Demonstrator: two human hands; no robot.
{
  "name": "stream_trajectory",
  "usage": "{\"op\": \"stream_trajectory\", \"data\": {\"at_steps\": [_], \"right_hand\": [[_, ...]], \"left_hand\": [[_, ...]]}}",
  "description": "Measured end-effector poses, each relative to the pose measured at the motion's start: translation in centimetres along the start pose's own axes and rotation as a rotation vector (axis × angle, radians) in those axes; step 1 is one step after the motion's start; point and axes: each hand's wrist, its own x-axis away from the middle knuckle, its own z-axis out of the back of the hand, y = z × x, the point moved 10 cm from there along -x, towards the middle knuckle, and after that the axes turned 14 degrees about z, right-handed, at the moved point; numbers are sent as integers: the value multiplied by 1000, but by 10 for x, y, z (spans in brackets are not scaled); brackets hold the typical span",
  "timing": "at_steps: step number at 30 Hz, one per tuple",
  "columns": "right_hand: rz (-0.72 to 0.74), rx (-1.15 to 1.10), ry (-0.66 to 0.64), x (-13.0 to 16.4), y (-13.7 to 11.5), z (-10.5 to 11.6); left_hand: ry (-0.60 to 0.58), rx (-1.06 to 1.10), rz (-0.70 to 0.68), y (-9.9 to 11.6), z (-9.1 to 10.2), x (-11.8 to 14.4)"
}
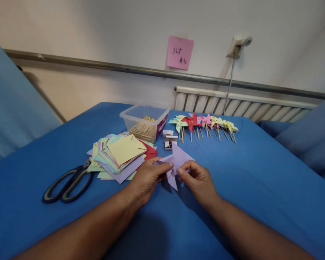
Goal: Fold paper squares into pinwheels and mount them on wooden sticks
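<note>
Head view, both hands' fingers [170, 165] pinching lilac paper [177, 157]

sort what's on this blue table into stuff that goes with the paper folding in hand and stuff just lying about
In use:
left hand and right hand, both pinching the purple paper
paper stack
stick tub
small boxes
scissors
finished pinwheels

Lying about:
pink note on the wall
wall plug
radiator
</note>
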Motion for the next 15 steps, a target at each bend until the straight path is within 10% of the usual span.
{"op": "stream_trajectory", "data": {"at_steps": [15], "right_hand": [[-86,-46,137,2,14,6]], "left_hand": [[72,-90,13,-4,4,-4]]}}
